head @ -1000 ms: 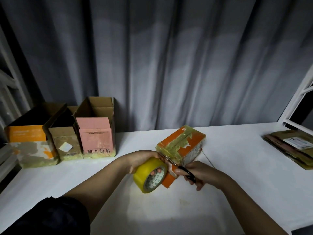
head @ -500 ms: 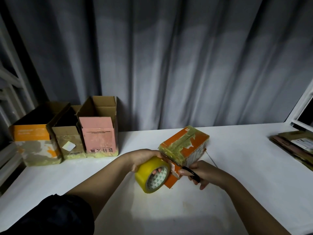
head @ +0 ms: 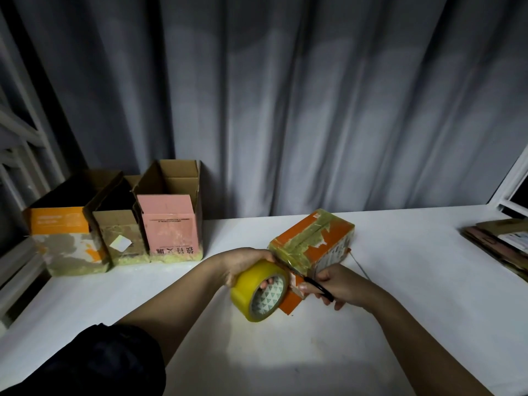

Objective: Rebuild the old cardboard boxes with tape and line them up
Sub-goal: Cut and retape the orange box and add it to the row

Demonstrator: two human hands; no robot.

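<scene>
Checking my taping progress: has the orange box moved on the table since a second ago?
No. The orange box keeps its place relative to the pink box; only the camera shifted.

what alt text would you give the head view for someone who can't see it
A person's left hand holds a yellow tape roll against an orange cardboard box on a white table, while the right hand holds black-handled scissors at the tape. Three open boxes stand in a row at back left.

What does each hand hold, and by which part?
Left hand grips the tape roll, fingers through its core. Right hand holds scissors by the handles.
</scene>
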